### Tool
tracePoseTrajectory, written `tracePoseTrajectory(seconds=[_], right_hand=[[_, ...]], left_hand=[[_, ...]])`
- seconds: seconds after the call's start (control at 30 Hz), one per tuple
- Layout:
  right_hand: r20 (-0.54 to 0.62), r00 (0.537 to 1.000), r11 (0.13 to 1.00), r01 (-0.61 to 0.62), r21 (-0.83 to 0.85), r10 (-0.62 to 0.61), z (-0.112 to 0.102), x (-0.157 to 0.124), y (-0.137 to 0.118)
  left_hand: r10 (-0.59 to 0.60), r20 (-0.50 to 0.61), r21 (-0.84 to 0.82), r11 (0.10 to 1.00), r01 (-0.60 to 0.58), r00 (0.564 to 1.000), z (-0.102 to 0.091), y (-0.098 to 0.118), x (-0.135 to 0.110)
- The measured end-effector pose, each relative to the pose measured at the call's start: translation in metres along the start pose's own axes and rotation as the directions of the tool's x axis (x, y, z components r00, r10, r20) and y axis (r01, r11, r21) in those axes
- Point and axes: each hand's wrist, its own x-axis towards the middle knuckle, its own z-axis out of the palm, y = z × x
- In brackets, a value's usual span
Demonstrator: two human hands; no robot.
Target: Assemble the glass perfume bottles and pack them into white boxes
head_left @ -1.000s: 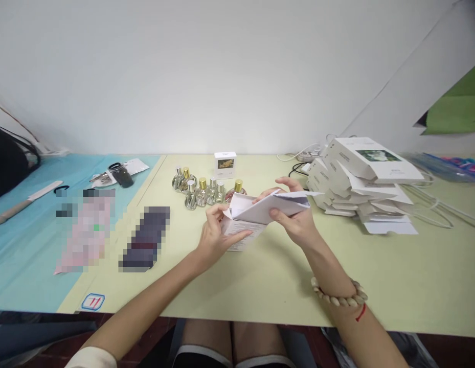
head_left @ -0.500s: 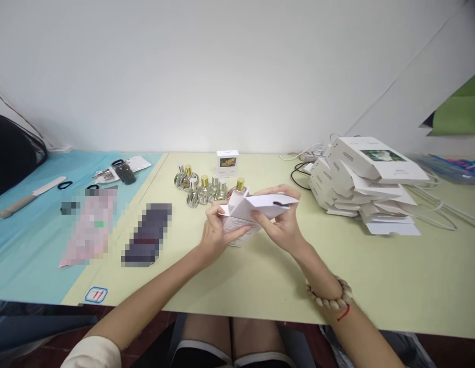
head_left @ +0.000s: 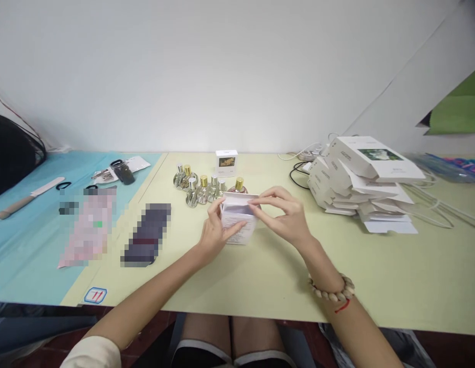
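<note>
A small white carton (head_left: 239, 232) with fine print on its near side is held over the middle of the table, its top open. My left hand (head_left: 214, 232) grips it from the left, thumb pressed on the printed face. At the carton's top right, my right hand (head_left: 285, 212) pinches a top flap between thumb and fingers. Just behind stand several glass perfume bottles (head_left: 202, 191) with gold and silver caps. Farther back is an upright closed box (head_left: 226, 163) with a picture on its front.
A pile of flattened white cartons (head_left: 360, 179) lies at the right, with cables behind and beside it. On the left are a blurred dark phone-like object (head_left: 147, 235), a blurred pink item (head_left: 89, 227), a knife (head_left: 32, 197) and a dark jar (head_left: 122, 172).
The carton has turned more upright, and its large flap no longer sticks out to the right. My right hand has shifted from that flap to the carton's top edge.
</note>
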Motion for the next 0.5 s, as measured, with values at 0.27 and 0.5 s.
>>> tracePoseTrajectory(seconds=[0.27,0.5], right_hand=[[0.026,0.999,0.985,-0.024,-0.171,0.029,0.005,-0.003,0.006],[-0.009,0.963,0.929,-0.259,0.264,0.271,0.010,-0.003,0.008]], left_hand=[[0.119,0.068,0.008,0.993,-0.120,0.991,-0.003,-0.008,0.004],[-0.447,0.187,-0.454,0.751,0.480,0.875,-0.014,0.005,0.023]])
